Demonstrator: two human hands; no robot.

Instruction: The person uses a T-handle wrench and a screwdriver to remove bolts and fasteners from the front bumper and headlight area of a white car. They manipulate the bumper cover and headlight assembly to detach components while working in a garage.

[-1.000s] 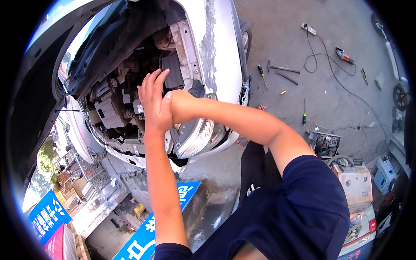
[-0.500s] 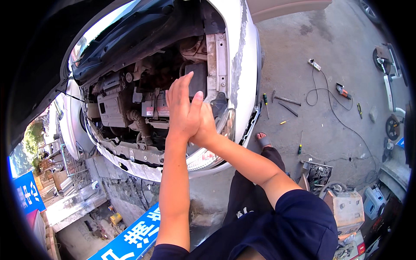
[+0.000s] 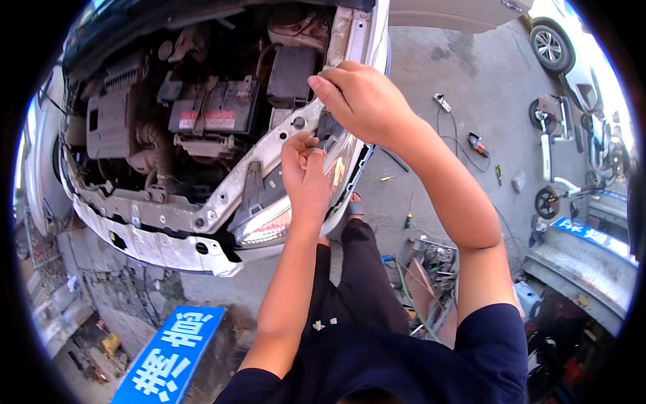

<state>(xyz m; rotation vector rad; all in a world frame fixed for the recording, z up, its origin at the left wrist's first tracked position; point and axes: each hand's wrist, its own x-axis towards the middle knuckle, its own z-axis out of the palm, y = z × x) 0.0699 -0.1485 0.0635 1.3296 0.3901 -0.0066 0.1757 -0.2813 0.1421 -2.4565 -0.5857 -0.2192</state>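
Observation:
Over the top of the headlight (image 3: 266,225) at the car's front corner, my left hand (image 3: 306,172) has its fingers curled in toward the thumb. Whatever it may hold is hidden. Farther up, my right hand (image 3: 367,101) is closed above the fender's inner edge, knuckles up and thumb alongside. Its fingertips are out of sight, so I cannot make out anything in them. A pale metal front crossmember (image 3: 249,168) runs beside the left hand. The black fuse box cover (image 3: 293,74) lies just left of the right hand, with the car battery (image 3: 219,111) beyond.
A torn white bumper edge (image 3: 151,249) curves along the car's front. On the ground to the right are a power strip (image 3: 442,102), an angle grinder (image 3: 478,145) and screwdrivers. A kick scooter (image 3: 546,158) stands farther right. A blue sign (image 3: 168,353) lies at lower left.
My hands were together over the engine bay and are now apart. The right has moved up to the fender side, the left down to the headlight. The view has shifted too.

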